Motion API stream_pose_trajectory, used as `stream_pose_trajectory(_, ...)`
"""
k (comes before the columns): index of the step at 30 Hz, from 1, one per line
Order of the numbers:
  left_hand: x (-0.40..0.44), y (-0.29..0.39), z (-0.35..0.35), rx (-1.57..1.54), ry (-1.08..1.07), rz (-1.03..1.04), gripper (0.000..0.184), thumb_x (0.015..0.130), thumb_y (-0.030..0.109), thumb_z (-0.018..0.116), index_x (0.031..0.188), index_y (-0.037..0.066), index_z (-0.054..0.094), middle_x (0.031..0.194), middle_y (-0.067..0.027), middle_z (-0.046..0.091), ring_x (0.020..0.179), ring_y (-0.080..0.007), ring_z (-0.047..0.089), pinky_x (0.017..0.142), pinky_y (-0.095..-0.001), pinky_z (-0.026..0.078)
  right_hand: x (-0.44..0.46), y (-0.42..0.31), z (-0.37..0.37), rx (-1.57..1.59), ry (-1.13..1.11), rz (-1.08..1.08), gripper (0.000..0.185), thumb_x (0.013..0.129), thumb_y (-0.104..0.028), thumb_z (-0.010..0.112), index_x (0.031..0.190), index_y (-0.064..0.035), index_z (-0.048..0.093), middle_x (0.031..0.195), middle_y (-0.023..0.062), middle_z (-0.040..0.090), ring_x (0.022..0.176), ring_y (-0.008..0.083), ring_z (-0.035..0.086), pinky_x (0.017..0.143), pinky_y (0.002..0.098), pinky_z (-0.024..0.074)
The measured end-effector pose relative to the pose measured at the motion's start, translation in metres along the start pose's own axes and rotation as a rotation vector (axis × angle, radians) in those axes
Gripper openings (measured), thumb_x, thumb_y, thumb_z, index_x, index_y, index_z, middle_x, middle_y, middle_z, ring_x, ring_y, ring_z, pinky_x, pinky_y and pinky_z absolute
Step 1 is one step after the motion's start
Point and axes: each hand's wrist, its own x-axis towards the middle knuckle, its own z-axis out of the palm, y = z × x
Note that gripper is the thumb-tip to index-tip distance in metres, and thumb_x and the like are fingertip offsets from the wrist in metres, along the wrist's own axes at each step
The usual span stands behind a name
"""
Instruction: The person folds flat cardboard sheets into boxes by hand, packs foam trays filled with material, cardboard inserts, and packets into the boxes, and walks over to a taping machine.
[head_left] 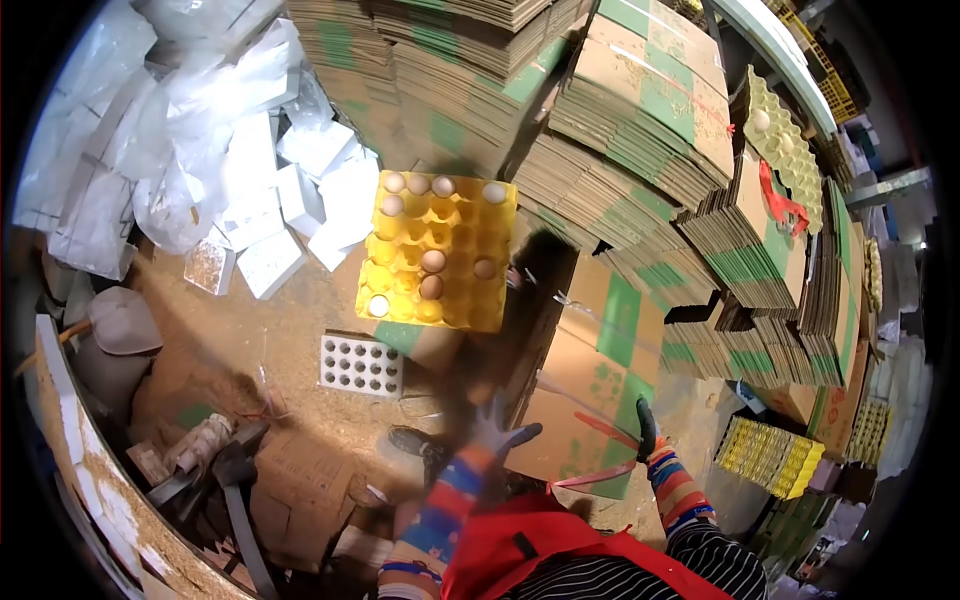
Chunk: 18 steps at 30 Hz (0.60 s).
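My left hand (500, 430), in a greyish glove and blurred by motion, has its fingers spread beside a flat stack of cardboard (565, 400) with green print. It holds nothing visible. At the stack's right edge is my right hand (646, 430) in a dark glove, seen nearly edge-on; its grip is not clear. A red strap (600, 472) crosses the cardboard and reaches that hand. Ahead, a yellow egg tray (405, 235) carries several brown and pale eggs. A grey tray (360, 366) with round cavities lies on the floor to its lower left.
Tall stacks of folded cardboard (640, 110) rise ahead and right. White blocks and plastic wrapping (250, 180) are piled at upper left. Scrap cardboard (300, 490) lies lower left. Stacked yellow trays (768, 457) stand right. A pale tray (785, 145) tops a cardboard stack.
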Motion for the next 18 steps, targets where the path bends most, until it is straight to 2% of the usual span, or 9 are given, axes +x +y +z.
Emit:
stream_pose_trajectory(2, 0.002, 0.0, -0.003, -0.105, -0.044, 0.029, 0.108, 0.057, 0.064, 0.066, 0.136, 0.006, 0.021, 0.136, -0.0259, 0.023, 0.126, -0.0405, 0.023, 0.103, -0.0435, 0.021, -0.019, 0.013, -0.007, -0.786, -0.064, -0.547, 0.059, 0.085, -0.037, 0.051, 0.133, -0.008, 0.033, 0.139, 0.0084, 0.029, 0.128, 0.0197, 0.027, 0.103, 0.0354, 0.0239)
stream_pose_trajectory(3, 0.001, 0.002, -0.006, -0.159, -0.061, 0.043, 0.11, 0.056, 0.064, 0.066, 0.137, 0.006, 0.02, 0.137, -0.0258, 0.022, 0.126, -0.0408, 0.021, 0.103, -0.0437, 0.021, -0.021, 0.015, -0.007, -0.69, -0.051, -0.416, 0.057, 0.086, -0.034, 0.05, 0.134, -0.0082, 0.032, 0.142, 0.0082, 0.023, 0.131, 0.0175, 0.02, 0.105, 0.0344, 0.0183)
stream_pose_trajectory(4, -0.001, 0.004, -0.008, -0.213, -0.076, 0.057, 0.111, 0.055, 0.065, 0.066, 0.137, 0.006, 0.019, 0.137, -0.0258, 0.021, 0.127, -0.0411, 0.02, 0.104, -0.0438, 0.02, -0.018, 0.013, -0.01, -0.261, -0.066, -0.175, 0.056, 0.088, -0.034, 0.047, 0.133, -0.0061, 0.031, 0.14, 0.008, 0.026, 0.129, 0.0179, 0.024, 0.104, 0.033, 0.0211)
stream_pose_trajectory(5, -0.009, 0.012, -0.002, -0.066, -0.057, -0.135, 0.113, 0.053, 0.066, 0.066, 0.138, 0.01, 0.018, 0.137, -0.0264, 0.02, 0.126, -0.0437, 0.02, 0.103, -0.0462, 0.02, -0.024, -0.014, 0.007, 0.164, -0.08, 0.072, 0.054, 0.089, -0.033, 0.045, 0.133, -0.0041, 0.031, 0.138, 0.0078, 0.029, 0.126, 0.0183, 0.027, 0.103, 0.0316, 0.0239)
stream_pose_trajectory(6, -0.016, 0.029, 0.0, 0.036, -0.038, -0.181, 0.113, 0.051, 0.066, 0.067, 0.139, 0.015, 0.018, 0.136, -0.0249, 0.023, 0.125, -0.043, 0.023, 0.102, -0.0455, 0.022, -0.039, -0.047, 0.03, 0.584, -0.091, 0.332, 0.053, 0.091, -0.033, 0.042, 0.132, -0.0021, 0.03, 0.136, 0.0077, 0.031, 0.124, 0.0187, 0.031, 0.101, 0.0301, 0.0268)
stream_pose_trajectory(9, -0.058, 0.088, -0.01, 0.148, -0.026, -0.248, 0.109, 0.051, 0.067, 0.067, 0.138, 0.022, 0.02, 0.133, -0.0232, 0.025, 0.122, -0.0409, 0.025, 0.099, -0.0478, 0.025, -0.073, -0.043, 0.032, 0.273, 0.164, 0.237, 0.054, 0.088, -0.033, 0.047, 0.134, -0.01, 0.031, 0.136, 0.0038, 0.031, 0.125, 0.0167, 0.029, 0.1, 0.0342, 0.0284)
stream_pose_trajectory(10, -0.074, 0.092, -0.013, 0.147, -0.016, -0.205, 0.108, 0.05, 0.067, 0.067, 0.138, 0.025, 0.02, 0.133, -0.0223, 0.025, 0.123, -0.0405, 0.025, 0.098, -0.0486, 0.026, -0.076, -0.049, 0.039, 0.255, 0.142, 0.232, 0.053, 0.088, -0.032, 0.047, 0.134, -0.0097, 0.032, 0.135, 0.004, 0.032, 0.124, 0.017, 0.03, 0.1, 0.0341, 0.0288)
stream_pose_trajectory(12, -0.114, 0.107, -0.025, 0.287, 0.044, -0.133, 0.107, 0.053, 0.061, 0.07, 0.137, 0.014, 0.023, 0.126, -0.0283, 0.033, 0.115, -0.0433, 0.035, 0.096, -0.0458, 0.032, -0.074, -0.065, 0.055, 0.22, 0.064, 0.216, 0.051, 0.088, -0.032, 0.046, 0.132, -0.0091, 0.033, 0.133, 0.0045, 0.035, 0.122, 0.0175, 0.031, 0.099, 0.0341, 0.0297)
stream_pose_trajectory(18, -0.225, 0.114, -0.089, 0.177, 0.487, 0.336, 0.102, 0.053, 0.042, 0.076, 0.134, 0.006, 0.026, 0.128, -0.021, 0.034, 0.117, -0.0382, 0.033, 0.098, -0.0428, 0.028, -0.039, -0.151, 0.151, 0.078, -0.284, 0.139, 0.045, 0.09, -0.029, 0.044, 0.128, -0.0074, 0.038, 0.126, 0.0059, 0.042, 0.117, 0.0191, 0.037, 0.097, 0.0339, 0.0324)
